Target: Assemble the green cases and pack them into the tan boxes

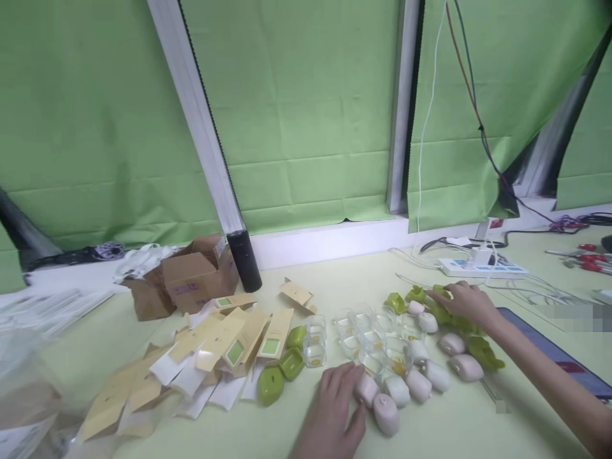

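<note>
My left hand (335,408) rests at the table's front, thumb apart from the fingers. Its fingertips are beside a pale pink rounded piece (367,390), possibly touching it. Another pink piece (386,414) lies just right of my thumb. My right hand (467,302) reaches over a group of olive-green soft-looking covers (440,311), fingers stretched out, fingertips at one of them; its thumb is hidden. Between my hands lie several clear plastic cups (370,340) and more whitish pieces (436,376). A green cover (485,354) sits below my right wrist, next to a pink piece (466,368).
Yellow cartons (224,338) are heaped at left, beside green hollow shells (271,386). A brown cardboard box (198,280) and black bottle (244,261) stand behind. A power strip (482,268), cables, red-handled tools (595,261) and a dark tablet-like panel (559,350) are at right.
</note>
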Motion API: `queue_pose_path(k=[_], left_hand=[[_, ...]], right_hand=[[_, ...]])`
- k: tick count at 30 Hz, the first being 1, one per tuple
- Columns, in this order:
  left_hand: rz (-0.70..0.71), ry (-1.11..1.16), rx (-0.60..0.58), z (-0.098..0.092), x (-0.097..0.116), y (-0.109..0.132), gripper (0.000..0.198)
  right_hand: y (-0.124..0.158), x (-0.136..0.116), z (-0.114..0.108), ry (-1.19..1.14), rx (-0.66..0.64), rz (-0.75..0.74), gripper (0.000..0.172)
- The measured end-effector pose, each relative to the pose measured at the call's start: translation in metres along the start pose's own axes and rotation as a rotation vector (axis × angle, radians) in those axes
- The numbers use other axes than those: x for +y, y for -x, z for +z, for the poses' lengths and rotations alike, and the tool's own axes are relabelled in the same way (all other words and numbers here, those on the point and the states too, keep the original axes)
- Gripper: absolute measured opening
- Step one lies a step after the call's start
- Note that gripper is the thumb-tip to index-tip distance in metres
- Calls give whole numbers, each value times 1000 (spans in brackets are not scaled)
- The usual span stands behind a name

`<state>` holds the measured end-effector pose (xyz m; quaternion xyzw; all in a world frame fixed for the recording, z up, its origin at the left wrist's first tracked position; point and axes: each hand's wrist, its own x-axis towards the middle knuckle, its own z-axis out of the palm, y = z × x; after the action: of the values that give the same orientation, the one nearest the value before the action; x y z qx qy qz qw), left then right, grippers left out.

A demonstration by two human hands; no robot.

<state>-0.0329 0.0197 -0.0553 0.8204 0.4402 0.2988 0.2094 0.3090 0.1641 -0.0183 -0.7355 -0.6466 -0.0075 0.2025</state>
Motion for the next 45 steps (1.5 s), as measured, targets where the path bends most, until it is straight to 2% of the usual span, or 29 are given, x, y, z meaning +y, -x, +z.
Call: queue_pose_path(k=[2, 4, 7, 10, 12, 14, 16, 18, 23, 26, 28, 30, 32, 35, 37, 41, 43, 45], left_hand=[[3, -3, -34, 1, 0, 0, 51], [-1, 1, -48, 2, 2, -1, 51], [-40, 17, -63, 1, 7, 0, 49], [-63, -15, -85, -8, 13, 0, 48], [-65, -100, -60, -18, 13, -1, 49], [-94, -253, 26, -31, 8, -2, 45], [-167, -463, 130, -44, -2, -3, 39], [-241, -632, 185, -54, -12, -3, 34], [-265, -684, 132, -58, -24, 2, 35], [-250, -668, 101, -58, -17, 2, 34], [-258, -641, 102, -61, -9, 0, 29], [-285, -560, 158, -66, 0, -3, 25], [-313, -381, 261, -71, 9, -7, 30], [-393, 163, 419, -68, 17, -13, 34], [-450, 481, 466, -58, 18, -15, 36], [-579, 904, 429, -30, 18, -16, 41], [-630, 1027, 388, -22, 22, -15, 42], [-605, 1140, 316, -18, 29, -15, 43]], right_hand=[[10, -9, -1, -26, 11, -86, 54], [23, -23, -7, -78, -17, -226, 45], [45, -48, -15, -176, -139, -476, 26], [65, -70, -12, -241, -248, -615, 13], [73, -80, -4, -266, -281, -629, 7], [76, -87, 5, -294, -297, -619, 8], [76, -90, 10, -324, -312, -609, 10], [76, -91, 10, -352, -329, -604, 12], [75, -90, -9, -394, -373, -555, 10], [73, -89, -20, -459, -373, -515, 13], [72, -90, -25, -592, -369, -445, 17], [72, -93, -29, -792, -350, -347, 26], [75, -98, -33, -960, -342, -267, 38], [84, -107, -37, -1067, -384, -173, 46], [92, -115, -36, -1144, -409, -129, 44], [113, -133, -24, -1256, -406, -169, 36], [126, -139, -17, -1204, -332, -275, 30], [137, -142, -12, -1126, -274, -420, 22]])
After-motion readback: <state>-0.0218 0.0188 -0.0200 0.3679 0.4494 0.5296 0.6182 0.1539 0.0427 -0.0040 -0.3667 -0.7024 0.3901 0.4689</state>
